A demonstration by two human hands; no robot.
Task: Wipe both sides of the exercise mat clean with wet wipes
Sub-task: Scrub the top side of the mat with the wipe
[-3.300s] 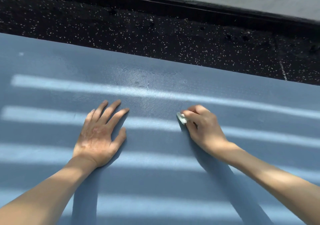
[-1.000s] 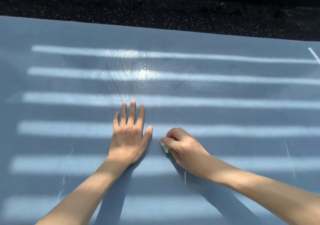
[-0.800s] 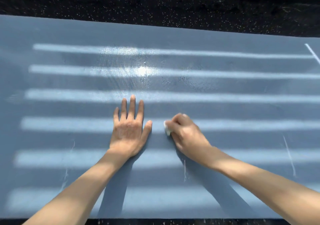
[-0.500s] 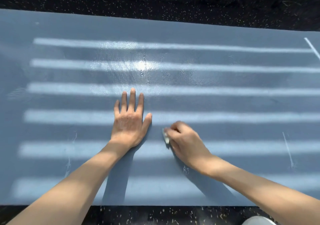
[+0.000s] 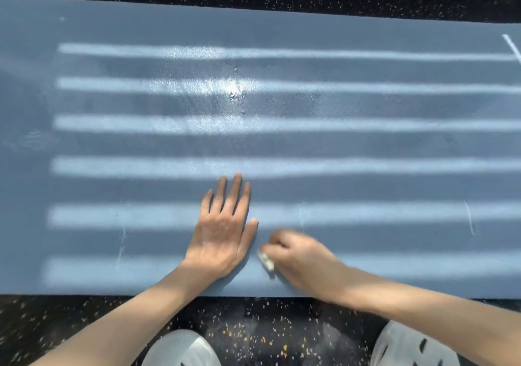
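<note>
Blue mat (image 5: 366, 145): right grip (image 5: 301, 258) holds wipe (image 5: 266, 261), left grip (image 5: 222, 233) flat.

The exercise mat (image 5: 366, 145) looks like blue-grey foam, matt and finely grained over most of its face; a wet patch (image 5: 231, 86) toward its far middle is glossy, pebbled with droplets and glinting white in the sun; thin pale scuff lines (image 5: 469, 219) mark the dry part; the wet wipe (image 5: 266, 261) pinched in the right hand (image 5: 298, 258) is a small whitish wad, soft and cloth-like, though blurred; the floor (image 5: 267, 334) seems black rubber, rough and granular, flecked with pale chips; the left shoe (image 5: 180, 348) and right shoe (image 5: 408, 346) are pale, smooth, moulded plastic or rubber, cut with slots.
</note>
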